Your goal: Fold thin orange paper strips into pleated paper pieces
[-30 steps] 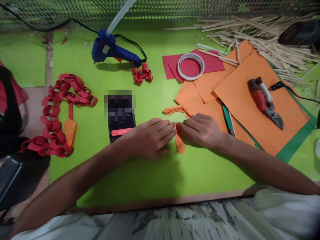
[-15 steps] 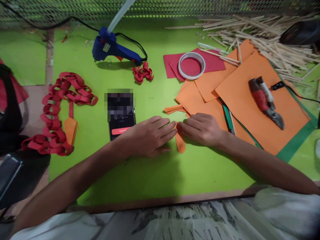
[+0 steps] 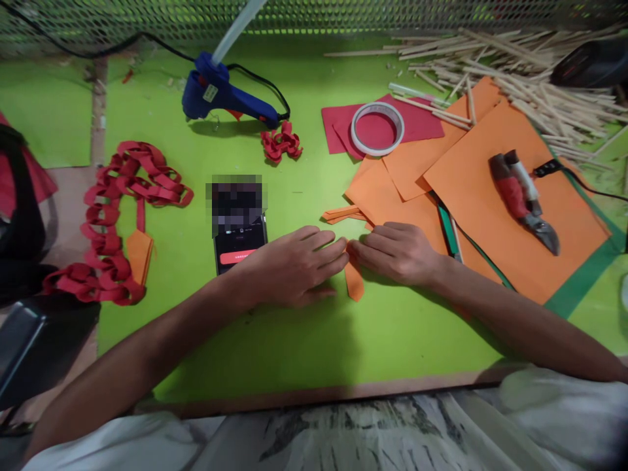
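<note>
Red paper chain (image 3: 101, 242): chunky loops piled up on the far left of the bright green tabletop (image 3: 294, 353), probably parked there so it's out of the way of the elbows.
Orange folded paper tag (image 3: 139, 254): sits beside the chain, at the end of a red strip.
Blue plastic glue gun (image 3: 230, 98): lies at the back, clear glue stick poking up. Guessing it's there so the cord doesn't cross the work.
Black smartphone (image 3: 240, 237): flat on the table, lower end tucked behind the left arm, screen partly blurred out.
Left hand (image 3: 301, 265): palm down, fingers loosely bent, thumb stuck out below. Tips reach the strip's upper end; pinching or just pressing, can't tell.
Narrow orange paper strip (image 3: 355, 284): between the hands, pointed end toward the person, far end under the fingertips, likely so both sides get steadied.
Right hand (image 3: 397, 254): fingers bunched tight, looks like they're nipping that same upper end.
Flat orange paper sheets (image 3: 495, 124): stacked right of the hands, handy for grabbing I'd say.
Red-handled metal cutters (image 3: 520, 196): on top of the stack, maybe doubling as a paperweight.
</note>
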Demonstrator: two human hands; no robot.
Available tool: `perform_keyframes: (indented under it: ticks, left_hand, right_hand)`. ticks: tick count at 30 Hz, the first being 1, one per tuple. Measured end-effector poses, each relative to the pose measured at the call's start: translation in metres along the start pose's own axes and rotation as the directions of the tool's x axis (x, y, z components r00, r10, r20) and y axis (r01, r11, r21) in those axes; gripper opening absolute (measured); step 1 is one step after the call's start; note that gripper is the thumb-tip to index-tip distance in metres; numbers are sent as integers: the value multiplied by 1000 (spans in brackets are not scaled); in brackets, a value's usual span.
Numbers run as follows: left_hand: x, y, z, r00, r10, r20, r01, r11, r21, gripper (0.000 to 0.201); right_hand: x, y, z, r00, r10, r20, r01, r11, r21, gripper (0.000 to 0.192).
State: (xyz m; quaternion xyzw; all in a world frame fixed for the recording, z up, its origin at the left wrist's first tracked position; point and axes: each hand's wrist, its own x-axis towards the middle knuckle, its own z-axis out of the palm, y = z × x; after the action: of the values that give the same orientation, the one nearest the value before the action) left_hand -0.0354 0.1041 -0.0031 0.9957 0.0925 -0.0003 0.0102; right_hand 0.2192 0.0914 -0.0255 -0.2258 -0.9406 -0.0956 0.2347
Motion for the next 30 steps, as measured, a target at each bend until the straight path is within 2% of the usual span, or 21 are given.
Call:
perform_keyframes:
  ticks: [7,12,19,30]
  left_hand:
    - [-2,1,2,1000,7,-26,-6,1000,16,59]
    - [-3,1,3,999,6,-34,-4,999,45,58]
    - [-2,1,3,1000,2,-20,-1,1000,30,57]
    - [-2,2,0,1000,1,-18,0,999,34,59]
  right_hand:
    - [-3,1,0,1000,3,0,-3,1000,10,8]
    - [-3,0,-1,1000,5,-15,-5,1000,0,5]
    - [-10,-7,1,998,54,-14,-54,999,-1,8]
    - [-7,-6,-2,1000,12,-13,-13,999,-37,10]
